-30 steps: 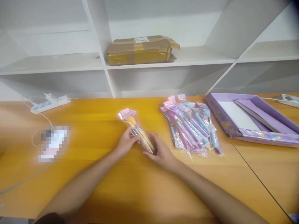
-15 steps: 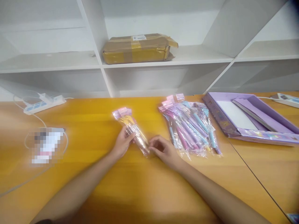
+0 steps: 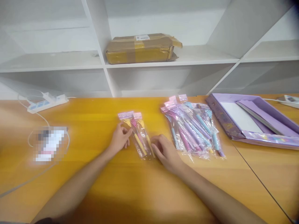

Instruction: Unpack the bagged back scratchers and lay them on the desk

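Observation:
Several bagged back scratchers with small hand-shaped heads and header cards lie fanned out on the table before me. A yellow back scratcher (image 3: 139, 143) is on the left, a pink back scratcher (image 3: 134, 123) between, and another yellow back scratcher (image 3: 147, 138) on the right. My left hand (image 3: 119, 137) pinches the left bag's edge near its head, thumb and forefinger close together. My right hand (image 3: 166, 153) is curled at the lower right, its fingers closed on the right bag's edge by the handle end. The right fingertips are partly hidden.
Right of my hands lies a pile of bagged back scratchers (image 3: 190, 127) in blue, pink and purple. Beyond it sits an open purple box (image 3: 230, 138). A power strip (image 3: 48, 104) and a blurred-out device (image 3: 50, 144) with a cable are at left. A taped carton (image 3: 140, 51) rests on the shelf.
The bunched back scratchers have been spread apart on the table, so separate yellow and pink ones show. My left hand has shifted slightly toward their heads. The view has moved a little left.

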Tool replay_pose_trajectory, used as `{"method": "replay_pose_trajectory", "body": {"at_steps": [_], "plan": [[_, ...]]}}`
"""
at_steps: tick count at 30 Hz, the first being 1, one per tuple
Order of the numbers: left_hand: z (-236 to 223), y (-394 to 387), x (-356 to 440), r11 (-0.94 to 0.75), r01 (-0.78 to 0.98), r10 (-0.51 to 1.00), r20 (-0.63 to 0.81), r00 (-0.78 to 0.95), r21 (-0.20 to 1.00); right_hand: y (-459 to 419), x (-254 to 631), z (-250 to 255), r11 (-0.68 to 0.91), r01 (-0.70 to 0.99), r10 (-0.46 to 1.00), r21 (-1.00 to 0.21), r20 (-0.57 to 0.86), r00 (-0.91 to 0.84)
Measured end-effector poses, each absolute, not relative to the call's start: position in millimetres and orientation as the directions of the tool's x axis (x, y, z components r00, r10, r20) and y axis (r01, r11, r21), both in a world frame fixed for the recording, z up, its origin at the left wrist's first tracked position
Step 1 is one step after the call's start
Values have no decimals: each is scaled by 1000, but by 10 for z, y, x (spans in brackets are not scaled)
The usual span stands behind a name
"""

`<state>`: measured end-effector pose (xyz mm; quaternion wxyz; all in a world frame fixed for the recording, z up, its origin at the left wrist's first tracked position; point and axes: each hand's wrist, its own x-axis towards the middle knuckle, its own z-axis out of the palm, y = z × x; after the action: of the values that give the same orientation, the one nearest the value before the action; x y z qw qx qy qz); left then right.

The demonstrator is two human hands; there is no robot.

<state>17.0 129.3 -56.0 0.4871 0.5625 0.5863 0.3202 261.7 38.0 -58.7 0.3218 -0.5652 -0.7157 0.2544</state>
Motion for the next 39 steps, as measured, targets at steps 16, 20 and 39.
{"method": "replay_pose_trajectory", "body": {"at_steps": [16, 20, 39], "plan": [[-562, 1328, 480, -108, 435, 935, -58, 350, 894, 536, 2836, -469, 231, 848, 967, -476, 207, -148], [-574, 1453, 878, -143, 431, 937, -18, 349, 891, 595, 2988, -493, 233, 887, 944, -399, 314, -107], [-655, 1334, 1824, -227, 140, 960, 198, 197, 964, 686, 3385, -495, 126, 982, 938, -138, 339, -72]]}}
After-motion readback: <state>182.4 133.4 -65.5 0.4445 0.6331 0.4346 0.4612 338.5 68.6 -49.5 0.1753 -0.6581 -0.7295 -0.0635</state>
